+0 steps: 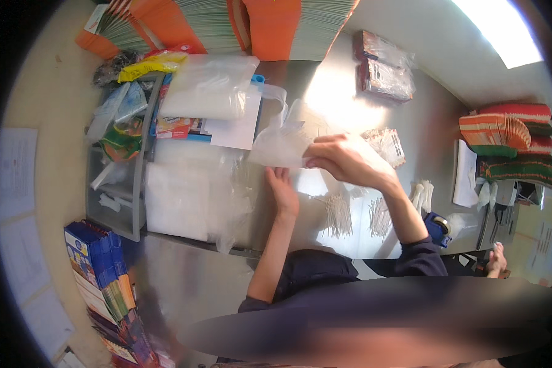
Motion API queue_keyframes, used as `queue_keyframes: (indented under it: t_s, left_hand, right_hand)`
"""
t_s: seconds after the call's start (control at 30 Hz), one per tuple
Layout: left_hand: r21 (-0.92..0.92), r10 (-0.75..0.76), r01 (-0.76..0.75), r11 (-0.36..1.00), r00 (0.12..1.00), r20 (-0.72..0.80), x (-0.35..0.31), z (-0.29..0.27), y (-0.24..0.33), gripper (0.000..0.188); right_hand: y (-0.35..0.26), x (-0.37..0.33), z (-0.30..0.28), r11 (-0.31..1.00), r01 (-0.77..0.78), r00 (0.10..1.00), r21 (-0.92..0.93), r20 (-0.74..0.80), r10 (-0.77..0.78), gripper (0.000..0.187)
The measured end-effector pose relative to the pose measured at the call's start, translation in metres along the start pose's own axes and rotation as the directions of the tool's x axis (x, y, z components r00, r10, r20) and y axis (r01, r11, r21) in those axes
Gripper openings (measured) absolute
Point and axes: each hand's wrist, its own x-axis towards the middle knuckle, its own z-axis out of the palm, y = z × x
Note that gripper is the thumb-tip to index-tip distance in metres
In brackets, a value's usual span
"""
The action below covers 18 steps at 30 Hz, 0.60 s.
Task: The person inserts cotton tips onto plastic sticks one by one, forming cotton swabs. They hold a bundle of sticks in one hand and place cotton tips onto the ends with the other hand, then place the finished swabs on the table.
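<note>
A clear, whitish plastic bag (280, 146) is held up above the grey table. My right hand (349, 161) pinches its right edge between thumb and fingers. From below, my left hand (282, 189) reaches the bag's lower edge, its fingertips closed at the film and partly hidden by it. Under and beside my right hand lie piles of thin white sticks (337, 216), with another bunch of sticks (380, 218) to the right. Behind my right wrist rests a packet in clear wrap (384, 146).
Stacked plastic bags (178, 199) and a pack of clear film (211, 86) lie left. Beside them stands a grey drawer rack (142, 184). Orange cartons (276, 27) line the back. A blue tape dispenser (437, 228) sits right, near another person's hand (497, 260).
</note>
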Motion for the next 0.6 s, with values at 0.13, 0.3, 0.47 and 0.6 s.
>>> queue_keyframes:
  t_s: [0.13,0.3,0.47,0.6]
  left_hand:
    - [-0.089,0.098,-0.070,0.994,0.927,0.363,-0.007,0.037,0.004,0.065]
    - [0.146,0.023,-0.132,0.980,0.813,0.582,-0.049,0.055,0.006,0.059]
    - [0.105,-0.178,0.151,0.983,0.646,0.743,-0.085,0.062,0.007,0.062]
    - [0.234,-0.149,-0.006,0.972,0.754,0.640,-0.093,0.065,0.001,0.063]
  right_hand:
    - [-0.047,-0.043,-0.045,0.978,0.032,0.999,0.208,-0.044,-0.023,0.030]
    - [-0.051,-0.077,-0.084,0.986,0.114,0.989,0.122,-0.112,-0.100,0.053]
    - [-0.046,-0.090,-0.068,0.999,0.011,1.000,-0.043,0.010,-0.011,0.086]
    - [-0.043,-0.089,-0.046,0.974,-0.143,0.983,-0.174,0.086,0.160,0.073]
